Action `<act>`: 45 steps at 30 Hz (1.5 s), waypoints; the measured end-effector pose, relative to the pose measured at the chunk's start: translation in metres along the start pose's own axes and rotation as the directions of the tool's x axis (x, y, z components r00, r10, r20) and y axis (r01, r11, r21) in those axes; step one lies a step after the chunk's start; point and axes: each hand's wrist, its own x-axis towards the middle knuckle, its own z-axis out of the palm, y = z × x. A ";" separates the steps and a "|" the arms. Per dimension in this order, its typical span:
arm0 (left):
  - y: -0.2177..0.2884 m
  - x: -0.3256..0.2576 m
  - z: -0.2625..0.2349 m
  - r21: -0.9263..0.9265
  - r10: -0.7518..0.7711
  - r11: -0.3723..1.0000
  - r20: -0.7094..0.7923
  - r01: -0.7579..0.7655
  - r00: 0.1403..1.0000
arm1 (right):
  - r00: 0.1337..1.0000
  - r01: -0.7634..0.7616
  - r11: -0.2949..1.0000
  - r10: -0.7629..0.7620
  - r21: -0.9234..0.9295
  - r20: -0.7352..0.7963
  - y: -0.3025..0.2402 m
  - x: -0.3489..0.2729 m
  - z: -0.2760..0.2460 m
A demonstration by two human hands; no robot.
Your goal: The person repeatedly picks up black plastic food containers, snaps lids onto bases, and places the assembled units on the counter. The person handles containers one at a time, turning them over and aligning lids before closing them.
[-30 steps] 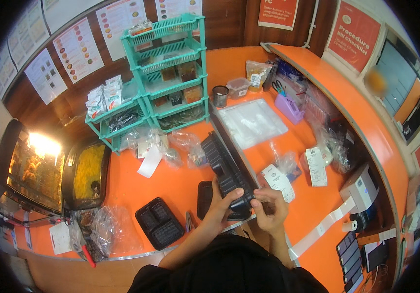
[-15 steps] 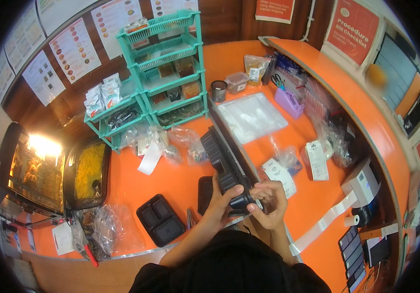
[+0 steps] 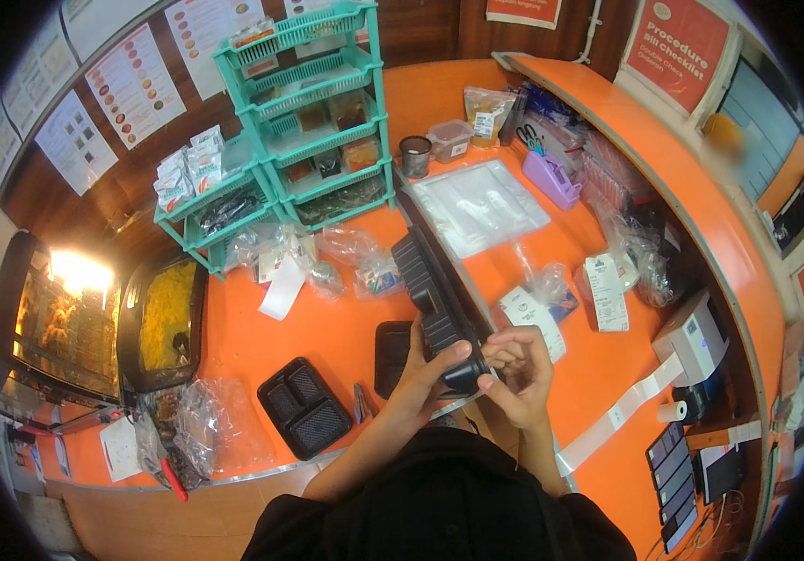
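Note:
A stack of black compartment food trays point(image 3: 428, 301) is tipped up on its side in front of me. My left hand point(image 3: 423, 376) is closed around the near part of this stack, its thumb lying across the outside. At the stack's near end, the thumb and fingers of my right hand point(image 3: 520, 376) pinch at the tray edges; the exact contact is partly hidden by the fingers. To the left, a single black three-compartment tray point(image 3: 304, 409) lies on the orange counter point(image 3: 245, 351). Another black tray point(image 3: 391, 355) lies partly hidden behind my left hand.
Teal basket racks point(image 3: 313, 140) stand at the back. A pan of yellow food point(image 3: 170, 327) sits left beside a lit display case point(image 3: 65, 327). Clear plastic sheets point(image 3: 477, 208), receipts on bags point(image 3: 606, 294), a purple tape dispenser point(image 3: 551, 182) and a white printer point(image 3: 692, 341) occupy the right.
The view has shifted slightly. The tray stack stays in my hands, and my right fingers have moved a little at its near end.

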 end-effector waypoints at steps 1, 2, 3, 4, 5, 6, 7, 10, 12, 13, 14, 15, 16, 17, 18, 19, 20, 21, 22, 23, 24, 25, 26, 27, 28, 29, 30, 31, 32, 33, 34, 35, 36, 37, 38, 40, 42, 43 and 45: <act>-0.001 0.000 0.000 -0.001 0.002 1.000 -0.003 -0.002 1.000 | 1.000 0.003 1.000 -0.003 0.002 0.002 0.000 0.000 0.000; 0.000 0.000 0.001 0.004 0.006 1.000 -0.009 -0.006 1.000 | 1.000 0.003 1.000 -0.003 0.009 0.003 0.000 0.000 -0.001; 0.001 -0.001 0.003 0.010 0.011 1.000 -0.016 -0.011 1.000 | 1.000 0.003 1.000 -0.003 0.016 0.003 0.001 0.000 -0.001; 0.002 -0.001 0.004 0.015 0.016 1.000 -0.023 -0.016 1.000 | 1.000 0.003 1.000 -0.003 0.023 0.004 0.001 0.000 -0.001; 0.001 -0.001 0.003 0.018 0.021 1.000 -0.023 -0.021 1.000 | 1.000 0.004 1.000 -0.004 0.026 0.007 0.000 0.000 -0.001; 0.000 -0.001 0.003 0.020 0.026 0.999 -0.023 -0.026 0.999 | 1.000 0.004 1.000 -0.005 0.029 0.010 -0.001 0.001 0.000; 0.000 0.000 0.002 0.022 0.032 0.999 -0.023 -0.031 0.999 | 1.000 0.005 1.000 -0.006 0.031 0.014 -0.002 0.001 0.000; 0.004 -0.003 0.006 0.033 0.001 0.999 -0.019 0.000 1.000 | 1.000 0.015 1.000 -0.015 0.015 -0.003 0.001 -0.001 -0.001; 0.004 -0.002 0.006 0.043 0.011 0.999 -0.031 -0.010 0.999 | 1.000 0.009 1.000 -0.009 0.006 -0.011 0.002 -0.001 -0.002; 0.004 -0.002 0.006 0.049 0.016 0.999 -0.036 -0.014 0.999 | 1.000 0.006 1.000 -0.006 0.001 -0.015 0.003 -0.001 -0.002; 0.004 -0.001 0.005 0.048 0.025 0.999 -0.030 -0.023 0.999 | 1.000 0.011 1.000 -0.011 -0.013 -0.012 0.002 -0.001 -0.002; 0.003 -0.001 0.005 0.048 0.034 0.998 -0.024 -0.033 0.999 | 1.000 0.015 0.999 -0.016 -0.028 -0.010 0.002 -0.001 -0.002; 0.003 0.000 0.004 0.047 0.042 0.998 -0.018 -0.042 0.999 | 1.000 0.020 0.999 -0.021 -0.042 -0.007 0.002 -0.001 -0.002; 0.003 0.000 0.003 0.047 0.039 0.998 -0.016 -0.038 0.999 | 1.000 0.027 0.998 -0.027 -0.048 -0.009 0.002 -0.002 -0.002; 0.003 0.000 0.003 0.046 0.035 0.998 -0.014 -0.034 0.999 | 0.999 0.033 0.998 -0.034 -0.053 -0.012 0.002 -0.002 -0.003; 0.003 0.000 0.003 0.046 0.031 0.998 -0.012 -0.031 0.999 | 0.999 0.040 0.997 -0.041 -0.058 -0.014 0.002 -0.002 -0.003; 0.003 0.000 0.003 0.053 0.023 0.998 -0.013 -0.022 1.000 | 0.999 0.050 0.996 -0.050 -0.068 -0.001 0.002 -0.002 -0.004; 0.004 0.000 0.002 0.060 0.014 0.998 -0.013 -0.013 1.000 | 0.998 0.060 0.995 -0.059 -0.078 0.012 0.003 -0.002 -0.006; 0.006 0.000 0.002 0.067 0.005 0.998 -0.014 -0.004 1.000 | 0.997 0.070 0.994 -0.068 -0.088 0.025 0.003 -0.001 -0.006; 0.007 0.000 0.002 0.069 -0.004 0.998 -0.010 0.004 1.000 | 0.997 0.067 0.992 -0.064 -0.103 0.033 0.003 -0.001 -0.007; 0.009 -0.001 0.001 0.071 -0.012 0.997 -0.007 0.012 1.000 | 0.997 0.065 0.991 -0.060 -0.119 0.041 0.003 -0.002 -0.007; 0.010 -0.001 0.001 0.073 -0.020 0.997 -0.003 0.020 1.000 | 0.997 0.062 0.989 -0.056 -0.134 0.049 0.003 -0.002 -0.007; 0.011 -0.002 0.001 0.080 -0.015 0.997 -0.002 0.015 1.000 | 0.996 0.076 0.989 -0.069 -0.126 0.059 0.003 -0.001 -0.007; 0.012 -0.002 0.001 0.086 -0.010 0.996 0.000 0.010 1.000 | 0.994 0.089 0.989 -0.082 -0.118 0.070 0.003 0.000 -0.007; 0.012 -0.002 0.001 0.093 -0.005 0.996 0.001 0.005 1.000 | 0.992 0.103 0.989 -0.094 -0.110 0.079 0.003 0.001 -0.007; 0.011 -0.001 0.000 0.088 0.001 0.996 0.007 -0.001 1.000 | 0.991 0.105 0.988 -0.095 -0.110 0.090 0.004 0.001 -0.008; 0.009 0.001 -0.003 0.083 0.006 0.997 0.012 -0.007 1.000 | 0.990 0.107 0.988 -0.096 -0.109 0.100 0.004 0.001 -0.008; 0.008 0.002 -0.005 0.078 0.012 0.997 0.018 -0.013 1.000 | 0.989 0.109 0.988 -0.097 -0.109 0.109 0.004 0.002 -0.008; 0.008 0.002 -0.006 0.079 -0.003 0.997 0.021 0.001 1.000 | 0.990 0.100 0.988 -0.087 -0.118 0.112 0.004 0.002 -0.009; 0.009 0.003 -0.007 0.080 -0.017 0.997 0.025 0.015 1.000 | 0.990 0.092 0.988 -0.078 -0.126 0.115 0.004 0.001 -0.009; 0.010 0.003 -0.008 0.081 -0.032 0.996 0.029 0.029 0.999 | 0.991 0.084 0.987 -0.068 -0.135 0.118 0.004 0.001 -0.009; 0.010 0.004 -0.010 0.084 -0.035 0.996 0.036 0.032 0.999 | 0.991 0.084 0.987 -0.068 -0.137 0.117 0.005 0.001 -0.010; 0.009 0.006 -0.013 0.087 -0.039 0.996 0.044 0.035 0.998 | 0.991 0.084 0.987 -0.068 -0.139 0.115 0.006 0.001 -0.010; 0.009 0.007 -0.015 0.090 -0.043 0.995 0.052 0.038 0.998 | 0.991 0.084 0.986 -0.069 -0.141 0.114 0.006 0.001 -0.010; 0.009 0.008 -0.016 0.103 -0.049 0.994 0.045 0.044 0.998 | 0.991 0.097 0.984 -0.081 -0.151 0.110 0.006 0.001 -0.011; 0.009 0.008 -0.019 0.129 -0.063 0.990 0.033 0.058 0.997 | 0.989 0.122 0.977 -0.105 -0.173 0.102 0.006 0.001 -0.011; 0.010 0.009 -0.021 0.119 -0.070 0.991 0.052 0.064 0.996 | 0.993 0.084 0.974 -0.064 -0.209 0.102 0.004 0.002 -0.013; 0.010 0.009 -0.023 0.114 -0.074 0.991 0.061 0.067 0.995 | 0.994 0.065 0.972 -0.043 -0.228 0.101 0.002 0.002 -0.013; 0.010 0.011 -0.027 0.072 -0.098 0.993 0.108 0.091 0.989 | 0.990 0.084 0.962 -0.052 -0.259 0.128 -0.002 0.007 -0.009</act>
